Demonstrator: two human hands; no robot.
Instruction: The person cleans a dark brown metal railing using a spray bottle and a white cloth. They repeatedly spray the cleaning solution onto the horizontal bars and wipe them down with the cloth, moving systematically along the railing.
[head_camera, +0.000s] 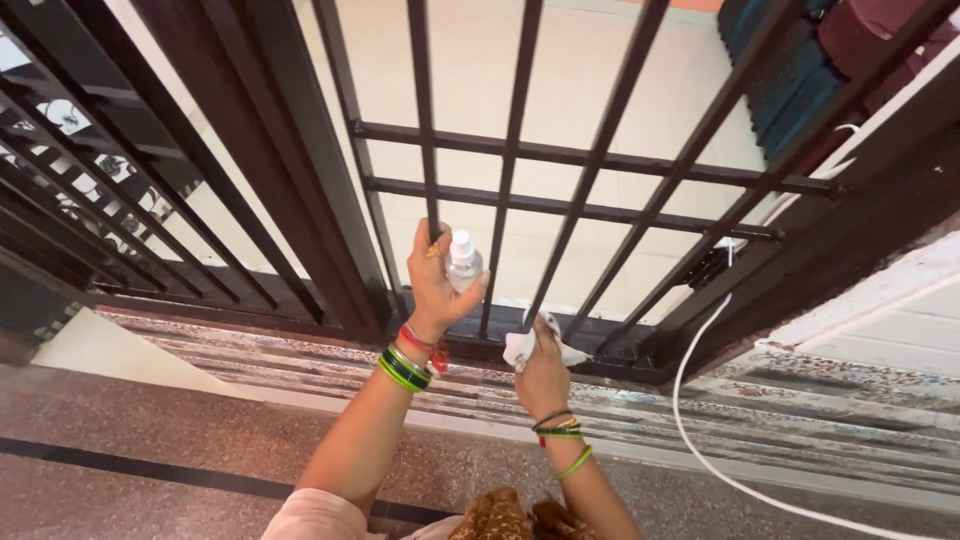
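Note:
My left hand (436, 285) grips a small clear spray bottle (463, 262) with a white cap, held up against a vertical bar of a dark metal grille gate (560, 155). My right hand (543, 372) presses a crumpled white cloth (522, 347) against the lower part of another vertical bar, close to the gate's bottom rail. Both wrists wear green bangles, and the left one also has red ones.
A white cable (690, 400) runs from the gate's right side down across the patterned stone threshold (300, 365). A second dark grille (90, 200) stands at the left. Speckled floor with a black stripe (150, 470) lies nearest me. Pale tiles show beyond the bars.

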